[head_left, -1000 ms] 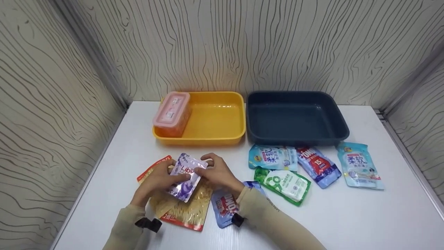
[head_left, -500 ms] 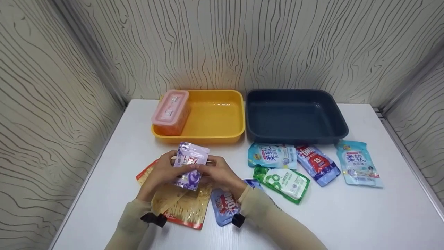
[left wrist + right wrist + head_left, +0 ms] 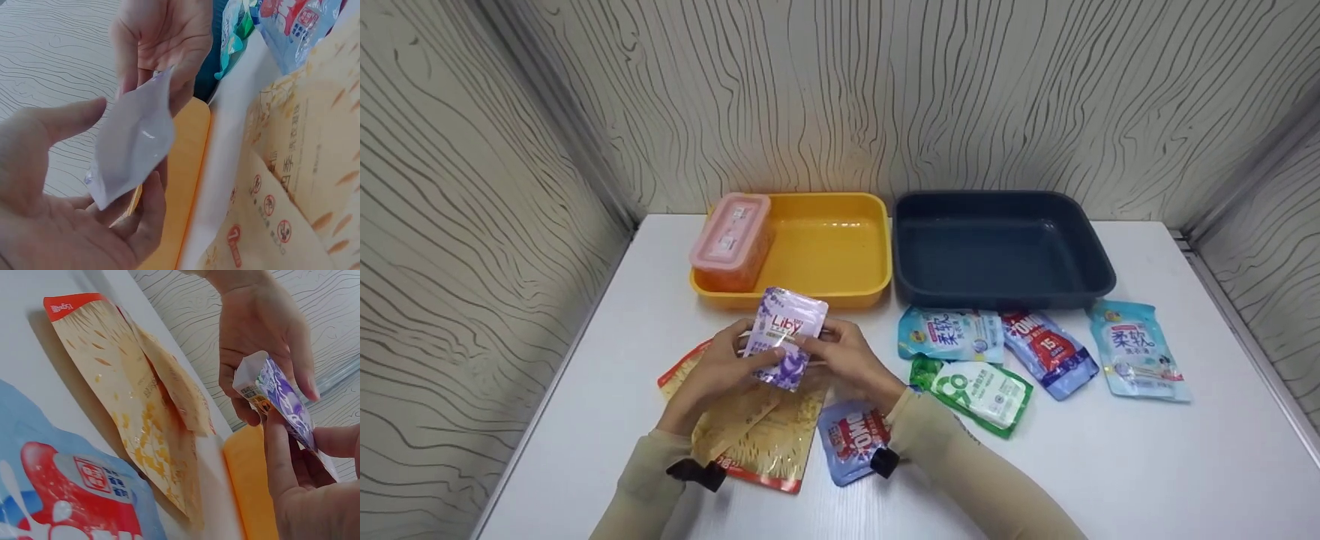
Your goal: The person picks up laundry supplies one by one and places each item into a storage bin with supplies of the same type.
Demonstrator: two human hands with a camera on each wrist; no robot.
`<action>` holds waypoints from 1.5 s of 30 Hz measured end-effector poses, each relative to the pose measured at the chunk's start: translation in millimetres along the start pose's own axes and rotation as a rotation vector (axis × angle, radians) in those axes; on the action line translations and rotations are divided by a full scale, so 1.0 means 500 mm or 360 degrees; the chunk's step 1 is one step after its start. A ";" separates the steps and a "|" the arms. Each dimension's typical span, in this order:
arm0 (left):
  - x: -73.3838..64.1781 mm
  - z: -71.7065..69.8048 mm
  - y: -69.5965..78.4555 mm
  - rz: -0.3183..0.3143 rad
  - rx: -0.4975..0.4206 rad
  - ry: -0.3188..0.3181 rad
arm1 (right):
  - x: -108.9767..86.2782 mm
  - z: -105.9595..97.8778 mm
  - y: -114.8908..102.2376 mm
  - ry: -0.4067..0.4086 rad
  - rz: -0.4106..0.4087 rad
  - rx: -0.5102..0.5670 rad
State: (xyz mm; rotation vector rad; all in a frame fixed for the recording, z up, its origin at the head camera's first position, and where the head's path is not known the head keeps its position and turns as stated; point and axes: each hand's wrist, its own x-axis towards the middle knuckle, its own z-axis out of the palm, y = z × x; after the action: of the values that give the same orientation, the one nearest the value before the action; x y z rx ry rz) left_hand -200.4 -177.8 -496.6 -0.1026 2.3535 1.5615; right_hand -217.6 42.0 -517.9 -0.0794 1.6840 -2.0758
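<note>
A small purple-and-white Liby detergent pouch (image 3: pixel 791 319) is held up between both hands over the lower middle of the head view. My left hand (image 3: pixel 718 375) holds its left side, thumb across the front and fingers behind. On the other side, my right hand (image 3: pixel 859 360) pinches the edge between thumb and fingers. The left wrist view shows the pale underside of the pouch (image 3: pixel 135 138); its purple face (image 3: pixel 287 402) shows edge-on in the right wrist view. Below the hands lie overlapping gold packets (image 3: pixel 769 450) with red edges, partly covered by the left hand and pouch.
A blue OMO pouch (image 3: pixel 847 439) lies beside the right forearm. Behind stand a yellow tray (image 3: pixel 829 251) with a pink-lidded box (image 3: pixel 731 232), and a dark blue tray (image 3: pixel 997 251). Several pouches, including a green one (image 3: pixel 982 394), lie before the dark tray.
Both hands have raised the Liby pouch and carried it away from the body and slightly right, towards the yellow tray. The other packets and trays stay put.
</note>
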 end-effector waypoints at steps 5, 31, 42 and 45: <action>0.002 0.008 0.002 0.0084 -0.0117 0.0015 | 0.007 -0.013 -0.020 0.0063 -0.0018 0.0034; 0.050 0.012 0.069 0.0152 -0.0445 0.0158 | 0.030 -0.021 -0.086 0.0079 -0.0136 0.0126; 0.103 -0.007 0.105 0.0123 -0.0498 0.0239 | 0.030 -0.023 -0.079 0.0029 -0.0144 0.0091; 0.118 -0.014 0.107 0.0103 -0.0506 0.0244 | 0.029 -0.023 -0.076 0.0029 -0.0140 0.0059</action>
State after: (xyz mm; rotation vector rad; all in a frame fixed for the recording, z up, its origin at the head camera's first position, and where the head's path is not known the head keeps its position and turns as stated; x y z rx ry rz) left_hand -270.1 -155.9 -464.0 -0.2267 2.2166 2.0148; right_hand -246.4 52.3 -488.7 -0.1252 1.6801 -2.1772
